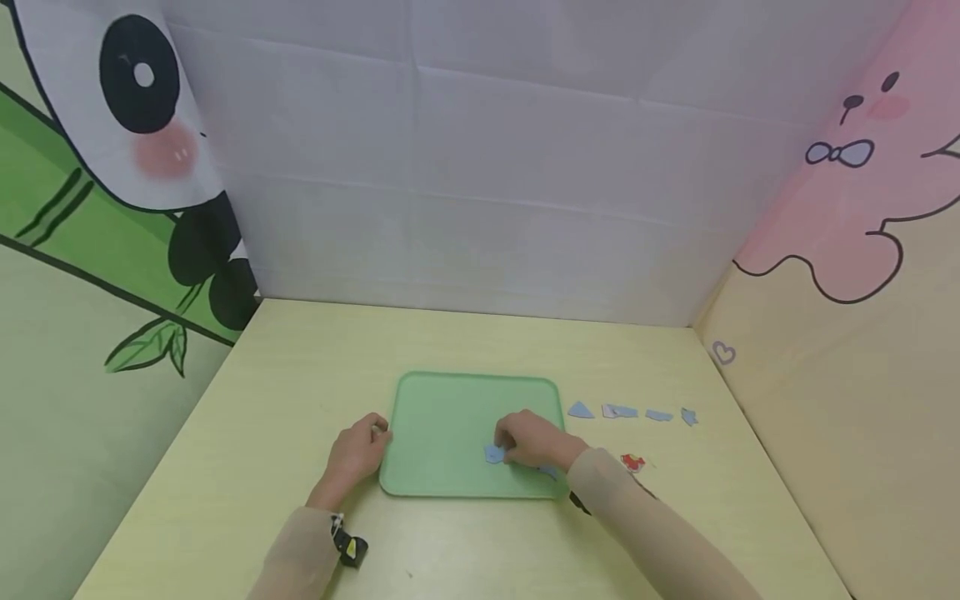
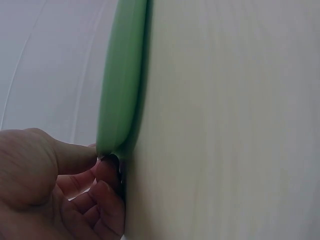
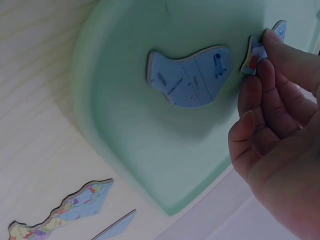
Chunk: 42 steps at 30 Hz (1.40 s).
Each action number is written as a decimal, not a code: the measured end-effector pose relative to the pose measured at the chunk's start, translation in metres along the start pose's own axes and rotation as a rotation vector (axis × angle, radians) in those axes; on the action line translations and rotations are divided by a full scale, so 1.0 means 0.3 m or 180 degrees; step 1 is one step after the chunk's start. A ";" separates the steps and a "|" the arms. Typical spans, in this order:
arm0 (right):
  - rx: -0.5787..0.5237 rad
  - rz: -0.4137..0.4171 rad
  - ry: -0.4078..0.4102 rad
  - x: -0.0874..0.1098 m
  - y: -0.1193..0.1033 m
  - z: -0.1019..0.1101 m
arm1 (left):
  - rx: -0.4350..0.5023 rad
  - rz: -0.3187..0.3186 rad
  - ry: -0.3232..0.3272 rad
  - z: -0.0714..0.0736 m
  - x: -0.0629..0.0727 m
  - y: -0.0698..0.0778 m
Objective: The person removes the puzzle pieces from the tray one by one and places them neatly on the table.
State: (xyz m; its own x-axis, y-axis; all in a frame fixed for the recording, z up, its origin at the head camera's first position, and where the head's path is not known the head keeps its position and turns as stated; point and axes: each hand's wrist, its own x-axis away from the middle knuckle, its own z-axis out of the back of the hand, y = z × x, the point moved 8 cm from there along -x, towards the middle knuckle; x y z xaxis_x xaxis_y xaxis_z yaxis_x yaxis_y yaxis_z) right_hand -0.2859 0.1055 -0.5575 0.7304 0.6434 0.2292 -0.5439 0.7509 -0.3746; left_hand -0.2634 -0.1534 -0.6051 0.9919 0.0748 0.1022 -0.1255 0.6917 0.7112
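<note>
A shallow green tray [image 1: 442, 417] lies on the table in front of me. My left hand [image 1: 358, 450] is at its left edge; in the left wrist view the thumb and curled fingers [image 2: 107, 205] pinch the rim. Over the tray's right half, my right hand [image 1: 531, 439] pinches a small blue jigsaw piece [image 3: 254, 55] with map print, showing red and yellow at one end. Thumb and fingers cover part of it. A second blue map piece [image 3: 187, 77] with dark lines and lettering lies flat in the tray, partly under the right hand in the head view.
Right of the tray is a row of loose pieces: a blue triangle [image 1: 581, 410], a pale blue strip [image 1: 626, 412], another strip [image 1: 659, 415] and a small jagged piece [image 1: 689, 417]. A red piece [image 1: 632, 462] lies nearer, beside the right sleeve. Fabric walls enclose the table.
</note>
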 end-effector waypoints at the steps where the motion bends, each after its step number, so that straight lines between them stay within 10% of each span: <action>1: 0.0016 -0.0009 -0.0015 -0.002 -0.001 0.000 | -0.0002 -0.0001 -0.0002 0.000 0.000 -0.001; 42: -0.0370 -0.0114 -0.0284 0.002 0.051 0.048 | -0.0031 -0.0084 0.0061 -0.002 -0.001 -0.003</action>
State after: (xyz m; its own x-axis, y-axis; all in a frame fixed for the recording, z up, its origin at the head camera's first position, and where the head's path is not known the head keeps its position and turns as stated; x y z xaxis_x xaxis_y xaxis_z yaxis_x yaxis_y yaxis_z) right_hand -0.2998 0.1195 -0.5503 0.7060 0.6311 0.3213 -0.4629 0.7546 -0.4651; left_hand -0.2636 -0.1538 -0.6062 0.9951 0.0702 0.0702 -0.0992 0.7006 0.7066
